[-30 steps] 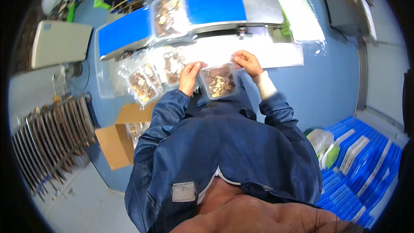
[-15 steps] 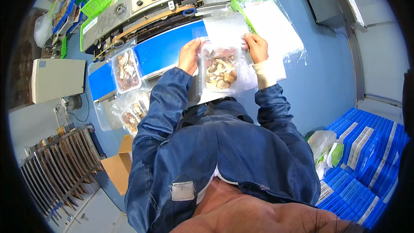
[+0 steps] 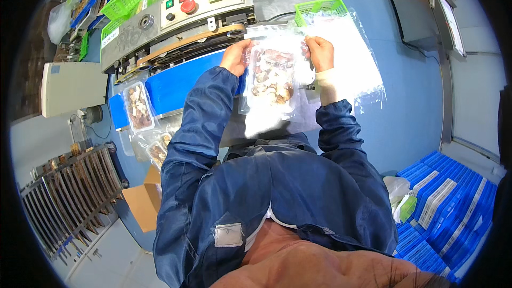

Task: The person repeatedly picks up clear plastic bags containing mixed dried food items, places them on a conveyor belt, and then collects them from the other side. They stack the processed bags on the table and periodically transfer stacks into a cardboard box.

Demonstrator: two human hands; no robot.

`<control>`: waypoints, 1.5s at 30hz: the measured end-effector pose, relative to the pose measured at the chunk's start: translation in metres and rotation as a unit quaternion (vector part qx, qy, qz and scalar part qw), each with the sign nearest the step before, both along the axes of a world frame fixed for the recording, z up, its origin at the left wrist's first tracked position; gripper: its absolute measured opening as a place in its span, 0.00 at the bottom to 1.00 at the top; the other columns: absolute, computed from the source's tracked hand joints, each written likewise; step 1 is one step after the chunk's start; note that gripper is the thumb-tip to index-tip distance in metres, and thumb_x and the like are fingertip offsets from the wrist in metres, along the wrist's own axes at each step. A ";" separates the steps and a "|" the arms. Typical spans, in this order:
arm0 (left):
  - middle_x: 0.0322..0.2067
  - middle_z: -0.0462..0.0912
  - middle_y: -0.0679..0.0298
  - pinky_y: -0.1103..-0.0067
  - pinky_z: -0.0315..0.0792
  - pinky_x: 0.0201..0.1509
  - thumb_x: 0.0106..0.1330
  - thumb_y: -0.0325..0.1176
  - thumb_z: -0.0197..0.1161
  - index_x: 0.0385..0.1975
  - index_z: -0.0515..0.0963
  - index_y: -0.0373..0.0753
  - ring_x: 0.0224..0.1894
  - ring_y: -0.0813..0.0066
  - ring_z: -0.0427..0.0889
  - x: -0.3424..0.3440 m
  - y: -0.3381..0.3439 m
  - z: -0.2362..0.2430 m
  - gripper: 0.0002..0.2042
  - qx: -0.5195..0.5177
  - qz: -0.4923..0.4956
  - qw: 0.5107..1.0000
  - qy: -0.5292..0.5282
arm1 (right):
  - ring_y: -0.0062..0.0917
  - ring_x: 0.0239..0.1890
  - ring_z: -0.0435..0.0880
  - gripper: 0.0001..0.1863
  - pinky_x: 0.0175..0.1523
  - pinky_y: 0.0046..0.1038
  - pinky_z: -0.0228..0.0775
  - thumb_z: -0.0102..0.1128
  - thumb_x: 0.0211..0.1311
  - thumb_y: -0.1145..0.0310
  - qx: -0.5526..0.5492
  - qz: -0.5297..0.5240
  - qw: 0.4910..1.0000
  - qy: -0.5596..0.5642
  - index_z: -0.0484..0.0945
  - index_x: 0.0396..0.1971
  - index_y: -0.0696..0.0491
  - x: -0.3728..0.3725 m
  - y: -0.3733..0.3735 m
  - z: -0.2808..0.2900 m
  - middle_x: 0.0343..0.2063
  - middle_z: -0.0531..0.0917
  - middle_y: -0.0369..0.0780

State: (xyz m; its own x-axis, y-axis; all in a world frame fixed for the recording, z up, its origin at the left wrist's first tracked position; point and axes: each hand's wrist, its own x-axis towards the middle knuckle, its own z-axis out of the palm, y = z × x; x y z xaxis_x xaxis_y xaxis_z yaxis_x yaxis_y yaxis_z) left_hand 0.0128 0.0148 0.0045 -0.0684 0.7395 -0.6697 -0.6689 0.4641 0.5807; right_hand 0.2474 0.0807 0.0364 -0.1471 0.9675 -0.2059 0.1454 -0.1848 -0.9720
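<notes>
Between my two hands is a clear plastic bag (image 3: 244, 105) with a white tray of brown and pale pieces inside, which look like sliced mushrooms (image 3: 274, 90). My left hand (image 3: 235, 57) pinches the bag's left upper edge, beside the blue conveyor belt (image 3: 186, 79). At the right upper corner, my right hand (image 3: 320, 53) grips the bag with thumb and bent fingers. Bright glare hides part of the bag's mouth and lower end. A similar bagged tray (image 3: 138, 108) lies toward the left end of the belt, and another bagged tray (image 3: 159, 152) sits below it, partly behind my left sleeve.
Behind the belt stands a sealing machine (image 3: 144, 34) with buttons and a dial. A green basket (image 3: 321, 6) and a stack of clear bags (image 3: 354, 56) are at the right. Blue crates (image 3: 448, 197) are piled lower right. An open cardboard box (image 3: 141, 202) stands lower left.
The tray on the belt has moved left along it. Both hands have raised the held bag slightly toward the machine, and brighter glare now falls on it.
</notes>
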 end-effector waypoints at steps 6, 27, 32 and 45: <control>0.34 0.79 0.60 0.66 0.73 0.40 0.66 0.36 0.47 0.38 0.74 0.33 0.38 0.69 0.77 -0.006 0.000 0.017 0.13 -0.003 0.022 0.999 0.026 | 0.14 0.15 0.70 0.12 0.21 0.17 0.61 0.54 0.55 0.67 -0.002 0.022 1.000 0.018 0.78 0.21 0.61 -0.015 0.016 -0.007 0.15 0.77 0.36; 0.32 0.78 0.61 0.76 0.71 0.39 0.66 0.35 0.48 0.35 0.74 0.33 0.34 0.72 0.76 -0.075 -0.046 0.010 0.11 -0.004 0.126 0.989 0.079 | 0.26 0.15 0.78 0.20 0.27 0.29 0.68 0.50 0.55 0.56 0.035 0.215 0.953 -0.211 0.79 0.15 0.57 -0.095 0.017 0.011 0.11 0.78 0.40; 0.30 0.78 0.62 0.77 0.71 0.37 0.65 0.34 0.50 0.33 0.75 0.33 0.32 0.72 0.76 -0.090 -0.061 0.011 0.11 0.000 0.136 0.985 0.108 | 0.34 0.20 0.79 0.22 0.33 0.34 0.69 0.50 0.55 0.53 0.099 0.232 0.930 -0.266 0.80 0.15 0.56 -0.115 0.013 0.003 0.12 0.78 0.42; 0.45 0.72 0.51 0.71 0.64 0.54 0.61 0.25 0.50 0.45 0.69 0.32 0.48 0.58 0.71 -0.080 -0.318 0.014 0.13 -0.001 0.091 0.670 0.737 | 0.16 0.16 0.74 0.20 0.22 0.19 0.67 0.51 0.61 0.57 -0.092 0.503 0.852 -0.110 0.78 0.21 0.58 -0.051 -0.121 0.019 0.13 0.77 0.37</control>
